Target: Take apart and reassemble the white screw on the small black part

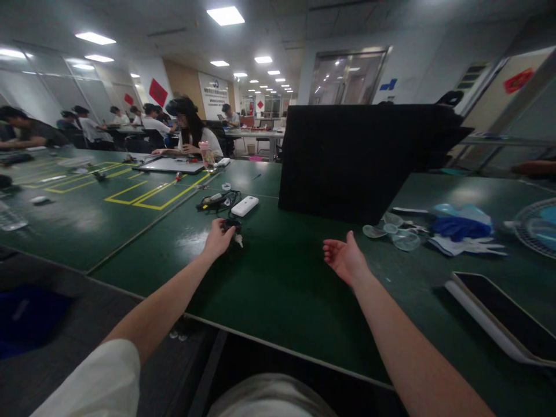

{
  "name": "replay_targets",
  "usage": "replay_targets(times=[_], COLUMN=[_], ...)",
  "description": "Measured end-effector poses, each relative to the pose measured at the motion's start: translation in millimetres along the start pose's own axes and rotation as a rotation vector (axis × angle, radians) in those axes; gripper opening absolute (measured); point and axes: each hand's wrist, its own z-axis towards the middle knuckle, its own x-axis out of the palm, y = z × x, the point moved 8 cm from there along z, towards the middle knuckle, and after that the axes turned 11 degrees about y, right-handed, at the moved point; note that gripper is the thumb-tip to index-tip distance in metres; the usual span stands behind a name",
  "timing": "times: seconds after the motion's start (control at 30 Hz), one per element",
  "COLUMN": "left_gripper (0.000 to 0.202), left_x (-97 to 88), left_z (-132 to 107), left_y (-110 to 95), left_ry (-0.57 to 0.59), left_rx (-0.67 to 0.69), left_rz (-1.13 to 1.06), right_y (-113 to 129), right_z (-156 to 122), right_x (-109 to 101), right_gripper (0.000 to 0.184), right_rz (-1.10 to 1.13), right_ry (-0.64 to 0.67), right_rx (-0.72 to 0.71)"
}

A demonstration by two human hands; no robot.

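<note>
My left hand (219,237) is closed around a small dark bundle (231,225), with a pale key-like piece (239,240) sticking out below it. The fingers cover part of the bundle, close above the green table (269,289). Just beyond lie a white box-shaped device (245,206) and a tangle of black cable (217,201). Over the middle of the table, my right hand (345,259) holds nothing, palm turned inward, fingers slightly curled and thumb apart. The large black panel (339,162) stands beyond it.
To the right lie transparent fan blades (391,229), a blue cloth-like item (463,229), white gloves (469,246), a round grille (538,226) and a thick white device with a dark screen (508,313). A co-worker (191,133) sits across at the left, near a pink bottle (206,155).
</note>
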Motion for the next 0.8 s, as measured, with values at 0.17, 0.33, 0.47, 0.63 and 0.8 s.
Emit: replay_targets(times=[0.17, 0.33, 0.47, 0.63, 0.8], left_gripper=[0.045, 0.047, 0.052, 0.050, 0.050], left_x=[35.9, 80.7, 118.9, 169.6, 211.4], left_z=[5.6, -0.9, -19.3, -57.0, -95.7], left_y=[-24.4, -51.0, -78.8, -123.3, -160.2], left_ry=[0.059, 0.220, 0.350, 0.469, 0.598], left_rx=[0.083, 0.057, 0.090, 0.217, 0.399], left_rz=[0.039, 0.109, 0.118, 0.131, 0.181], right_y=[1.5, 3.1, 1.9, 5.3, 15.9], right_z=[-1.4, -3.6, -4.1, 0.2, -1.8], right_x=[2.9, 2.6, 0.8, -11.1, -25.2], right_gripper=[0.065, 0.065, 0.065, 0.068, 0.069], right_rz=[-0.010, -0.012, 0.013, 0.107, 0.216], right_ry=[-0.006, -0.013, -0.018, -0.036, -0.138], right_rx=[-0.005, -0.008, 0.001, -0.054, -0.170])
